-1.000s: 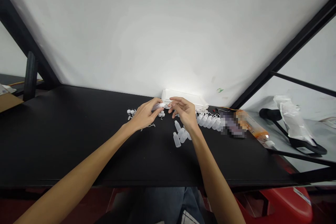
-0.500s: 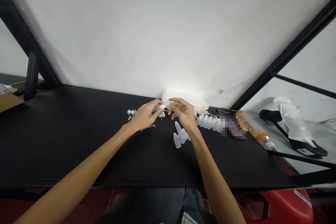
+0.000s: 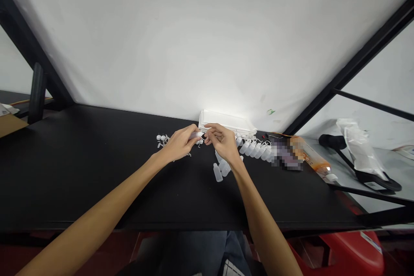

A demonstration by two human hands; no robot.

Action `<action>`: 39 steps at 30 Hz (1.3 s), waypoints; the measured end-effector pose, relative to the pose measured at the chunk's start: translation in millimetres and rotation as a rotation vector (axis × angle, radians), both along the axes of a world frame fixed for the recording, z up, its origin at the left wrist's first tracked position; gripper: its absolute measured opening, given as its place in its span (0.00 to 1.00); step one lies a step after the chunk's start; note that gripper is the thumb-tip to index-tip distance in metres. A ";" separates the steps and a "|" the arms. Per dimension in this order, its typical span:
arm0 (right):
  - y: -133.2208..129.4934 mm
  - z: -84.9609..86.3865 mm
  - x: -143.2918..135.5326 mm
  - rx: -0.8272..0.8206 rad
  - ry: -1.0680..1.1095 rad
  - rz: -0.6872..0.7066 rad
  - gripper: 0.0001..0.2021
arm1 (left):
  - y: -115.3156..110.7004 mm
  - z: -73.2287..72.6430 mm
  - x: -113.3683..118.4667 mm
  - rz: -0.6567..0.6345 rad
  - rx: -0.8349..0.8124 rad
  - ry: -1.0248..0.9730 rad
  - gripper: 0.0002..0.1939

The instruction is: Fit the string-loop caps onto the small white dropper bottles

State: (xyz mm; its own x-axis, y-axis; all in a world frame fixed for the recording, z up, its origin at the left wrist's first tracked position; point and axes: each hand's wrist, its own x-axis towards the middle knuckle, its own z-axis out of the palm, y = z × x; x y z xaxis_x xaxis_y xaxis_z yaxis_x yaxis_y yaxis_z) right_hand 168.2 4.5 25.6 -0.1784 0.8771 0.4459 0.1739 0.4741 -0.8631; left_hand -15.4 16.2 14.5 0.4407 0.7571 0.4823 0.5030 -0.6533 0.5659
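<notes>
My left hand (image 3: 181,142) is closed around a small white plastic squeeze bottle (image 3: 194,135), held nearly level with its tip to the right. My right hand (image 3: 223,140) is at that tip, thumb and fingers pinched on a thin white cap strap (image 3: 205,137) that curls off the bottle's end. Below the right hand lie several loose translucent bottles (image 3: 217,173), partly hidden by it. Right of it, bottles with looped straps (image 3: 255,150) form a row. Small white caps with straps (image 3: 162,138) lie beyond the left hand.
A stack of white flat packs (image 3: 228,120) rests against the wall behind my hands. On the right lie a blurred-out item (image 3: 287,155) and an orange-labelled bottle (image 3: 315,159). Black frame bars (image 3: 349,64) rise at both sides; a red stool (image 3: 352,254) stands below.
My right hand has moved slightly left and down, its fingers curling closer in at the bottle's tip. The left hand keeps its hold on the bottle, nearly still.
</notes>
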 end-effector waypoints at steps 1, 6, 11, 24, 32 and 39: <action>-0.4 0.3 0.0 0.003 -0.010 0.005 0.11 | -0.3 -0.3 0.3 -0.001 -0.006 -0.003 0.05; -2.7 2.7 -0.3 -0.002 -0.035 0.015 0.12 | -3.4 -0.7 2.4 -0.006 -0.033 -0.024 0.04; -5.3 4.6 -1.0 0.006 -0.043 0.015 0.11 | -5.8 -0.1 4.8 -0.011 -0.046 -0.047 0.03; -1.8 -1.0 0.5 0.028 -0.178 0.028 0.16 | -7.9 2.0 6.3 0.000 -0.084 -0.017 0.03; -6.8 9.3 1.5 -0.010 -0.070 0.068 0.17 | -5.9 5.7 3.2 -0.042 -0.131 -0.103 0.07; -6.2 10.3 0.8 -0.020 0.056 0.059 0.12 | -6.1 15.7 -1.5 0.040 -0.104 -0.130 0.09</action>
